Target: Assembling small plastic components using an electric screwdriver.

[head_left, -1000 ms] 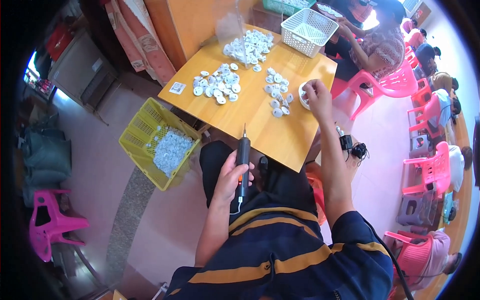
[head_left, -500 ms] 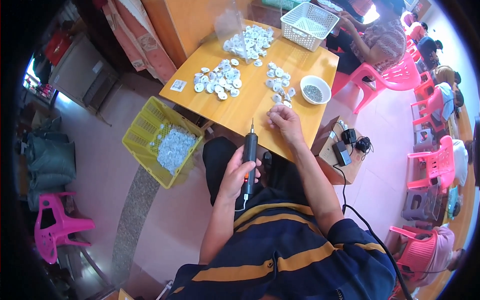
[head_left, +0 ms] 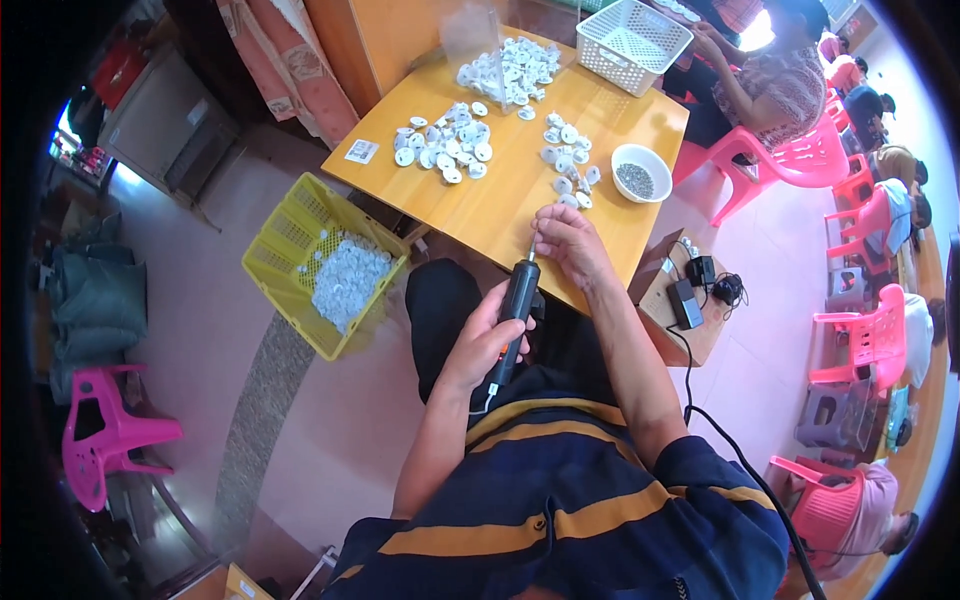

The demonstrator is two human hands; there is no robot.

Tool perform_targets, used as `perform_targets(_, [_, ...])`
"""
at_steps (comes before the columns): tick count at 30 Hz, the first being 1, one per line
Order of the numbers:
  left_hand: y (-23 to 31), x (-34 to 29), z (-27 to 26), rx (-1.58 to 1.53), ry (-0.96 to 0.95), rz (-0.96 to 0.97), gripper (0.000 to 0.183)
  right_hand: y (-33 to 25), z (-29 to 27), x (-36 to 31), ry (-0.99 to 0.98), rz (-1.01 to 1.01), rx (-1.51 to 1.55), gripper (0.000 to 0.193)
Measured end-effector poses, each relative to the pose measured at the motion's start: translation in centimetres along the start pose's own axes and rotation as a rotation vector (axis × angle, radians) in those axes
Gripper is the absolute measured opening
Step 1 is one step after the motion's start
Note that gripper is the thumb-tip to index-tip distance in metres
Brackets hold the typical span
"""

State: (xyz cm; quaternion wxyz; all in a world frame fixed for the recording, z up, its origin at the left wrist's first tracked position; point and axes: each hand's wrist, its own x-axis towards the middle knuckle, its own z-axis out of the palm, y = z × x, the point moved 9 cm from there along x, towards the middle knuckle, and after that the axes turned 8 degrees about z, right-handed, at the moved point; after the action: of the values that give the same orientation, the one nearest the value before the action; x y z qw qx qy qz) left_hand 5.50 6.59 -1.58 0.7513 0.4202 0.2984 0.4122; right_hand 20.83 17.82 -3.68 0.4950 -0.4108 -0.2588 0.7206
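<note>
My left hand (head_left: 482, 345) is wrapped round a black electric screwdriver (head_left: 516, 298), its bit pointing up toward the table's near edge. At the tip of the bit, the thumb and fingers of my right hand (head_left: 572, 245) are pinched together; whatever they hold is too small to make out. Just beyond that hand lies a loose cluster of round white plastic parts (head_left: 567, 152). A white bowl (head_left: 657, 160) of small metal screws (head_left: 634, 180) stands to their right. On the left of the table sits a bigger heap of similar white parts (head_left: 447, 150).
The wooden table (head_left: 490, 215) also bears a far pile of white parts (head_left: 520, 68) and a white basket (head_left: 625, 60). A yellow crate (head_left: 268, 255) of white pieces stands left on the floor. Adapters (head_left: 686, 303) lie on a box at right; a black cable (head_left: 735, 460) runs past my arm.
The screwdriver has tilted right and risen, bringing its bit to my right fingertips. My right hand has stayed near the table's front edge. The whole view has shifted slightly.
</note>
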Motion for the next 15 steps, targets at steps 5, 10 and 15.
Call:
perform_targets(5, [-0.22,0.03,-0.34,0.029,0.016,-0.007,0.064,0.05,0.23,-0.05,-0.002,0.002,-0.024,0.010])
perform_targets(10, [-0.36,0.02,-0.43,0.047,0.017,-0.016,0.063,0.13,0.07,0.01,-0.023,-0.007,-0.024,0.011])
perform_targets(15, [-0.04,0.01,-0.39,0.124,0.038,-0.019,0.062,0.41,-0.22,0.18,-0.011,-0.004,-0.018,0.011])
